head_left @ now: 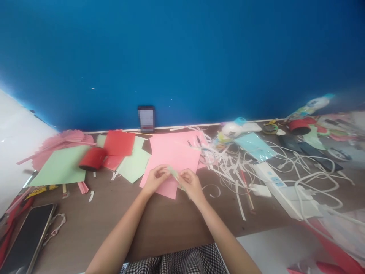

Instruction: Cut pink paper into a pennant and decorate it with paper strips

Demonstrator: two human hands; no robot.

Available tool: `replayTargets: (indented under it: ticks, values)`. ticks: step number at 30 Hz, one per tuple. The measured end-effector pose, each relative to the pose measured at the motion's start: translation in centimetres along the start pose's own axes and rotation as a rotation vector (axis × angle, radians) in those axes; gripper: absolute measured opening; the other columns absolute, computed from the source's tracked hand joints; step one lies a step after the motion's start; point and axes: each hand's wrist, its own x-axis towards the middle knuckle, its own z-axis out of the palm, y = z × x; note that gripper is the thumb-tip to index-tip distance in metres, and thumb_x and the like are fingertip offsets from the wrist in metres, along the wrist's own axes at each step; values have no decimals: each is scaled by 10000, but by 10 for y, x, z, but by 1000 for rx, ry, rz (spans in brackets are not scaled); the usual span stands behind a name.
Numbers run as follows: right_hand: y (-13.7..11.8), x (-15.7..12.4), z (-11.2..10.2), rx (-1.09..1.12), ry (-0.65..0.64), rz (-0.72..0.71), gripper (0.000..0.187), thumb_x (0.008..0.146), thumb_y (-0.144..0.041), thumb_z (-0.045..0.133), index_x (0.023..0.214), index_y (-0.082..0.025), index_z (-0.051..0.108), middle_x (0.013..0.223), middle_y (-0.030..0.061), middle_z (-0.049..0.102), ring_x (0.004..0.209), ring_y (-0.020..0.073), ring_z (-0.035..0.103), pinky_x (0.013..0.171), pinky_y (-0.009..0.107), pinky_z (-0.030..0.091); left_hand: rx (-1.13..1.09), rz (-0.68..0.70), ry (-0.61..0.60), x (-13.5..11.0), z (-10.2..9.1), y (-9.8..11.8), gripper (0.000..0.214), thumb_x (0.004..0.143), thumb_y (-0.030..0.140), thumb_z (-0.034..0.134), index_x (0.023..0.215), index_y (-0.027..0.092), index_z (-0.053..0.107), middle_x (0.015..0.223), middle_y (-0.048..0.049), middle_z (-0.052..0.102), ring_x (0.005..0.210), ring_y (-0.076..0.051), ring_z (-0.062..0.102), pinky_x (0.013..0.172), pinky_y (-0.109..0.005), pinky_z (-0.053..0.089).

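Between my two hands is a small piece of pale green paper (172, 172), slanting down to the right. My left hand (155, 179) pinches its left end with thumb and fingers. At the other end, my right hand (191, 184) has its fingers closed on the same piece. Both hands are just above pink paper sheets (173, 148) spread on the brown table (165, 228). A pair of scissors (207, 154) lies at the right side of the pink sheets, partly blurred.
Left are green paper (64, 167), red paper (119, 143), a red roll (92, 159) and a black phone (28, 239). White paper strips (230, 167), a glue bottle (230, 131), a power strip (279, 186) and tangled cables (310, 175) lie right. A small device (146, 118) leans against the blue wall.
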Motion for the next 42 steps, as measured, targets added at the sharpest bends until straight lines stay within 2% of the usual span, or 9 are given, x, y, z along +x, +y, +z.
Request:
replayTargets:
  ticks: [5, 13, 20, 26, 31, 33, 36, 39, 42]
  values:
    - [-1, 0, 5, -47, -25, -17, 256, 654, -406, 664, 711, -183, 552, 663, 9, 603, 616, 149, 590, 543, 265, 502, 42, -16, 80, 3, 1, -1, 201, 691, 314, 647, 776, 137, 607, 724, -46, 660, 700, -157, 621, 715, -284, 474]
    - [3, 5, 6, -48, -27, -6, 256, 634, -385, 683, 733, -177, 571, 674, 22, 627, 640, 158, 607, 590, 291, 524, -21, -45, 88, 5, -4, -1, 246, 683, 341, 652, 809, 137, 597, 714, -45, 667, 674, -152, 622, 700, -283, 479]
    - [5, 9, 8, -56, -47, -54, 279, 658, -416, 655, 758, -165, 582, 694, 41, 646, 600, 155, 611, 616, 318, 530, -63, -61, 112, 8, -6, -9, 285, 669, 362, 662, 821, 127, 602, 704, -51, 670, 650, -153, 627, 692, -289, 487]
    - [-3, 5, 6, -349, -16, -197, 183, 748, -390, 568, 810, -219, 589, 785, 38, 665, 746, 196, 637, 736, 364, 516, -90, -90, 166, 8, -4, -9, 312, 648, 367, 680, 826, 123, 604, 695, -47, 673, 632, -158, 632, 695, -306, 495]
    - [-11, 4, 5, -602, -88, -254, 161, 804, -354, 494, 911, -258, 564, 929, 39, 667, 911, 228, 616, 801, 382, 470, -100, -93, 195, 9, -4, -10, 301, 646, 355, 683, 823, 121, 618, 710, -48, 675, 633, -154, 630, 692, -302, 494]
    - [-13, 4, 6, -582, -118, -254, 161, 815, -340, 474, 930, -253, 546, 956, 43, 661, 927, 222, 612, 809, 375, 463, -101, -86, 201, 9, -6, -11, 297, 649, 348, 682, 832, 122, 620, 712, -45, 673, 634, -149, 626, 690, -297, 492]
    - [-15, 4, 9, -427, -173, -226, 157, 832, -336, 441, 940, -240, 502, 945, 44, 656, 879, 199, 628, 768, 345, 477, -107, -79, 199, 9, -7, -11, 302, 658, 338, 674, 857, 119, 613, 715, -43, 665, 654, -150, 622, 701, -300, 487]
    - [-13, 5, 11, -263, -142, -161, 155, 832, -360, 440, 916, -232, 454, 815, 27, 651, 743, 183, 643, 665, 310, 487, -101, -59, 204, 8, -7, -7, 318, 673, 324, 660, 900, 114, 588, 724, -43, 651, 691, -150, 614, 729, -302, 477]
    - [-9, 8, 13, -113, -106, -57, 186, 813, -395, 459, 899, -239, 407, 662, -9, 612, 598, 174, 623, 514, 267, 460, -83, -6, 210, 7, -5, -3, 388, 705, 287, 630, 1043, 151, 498, 680, 2, 610, 683, -122, 591, 743, -288, 466]
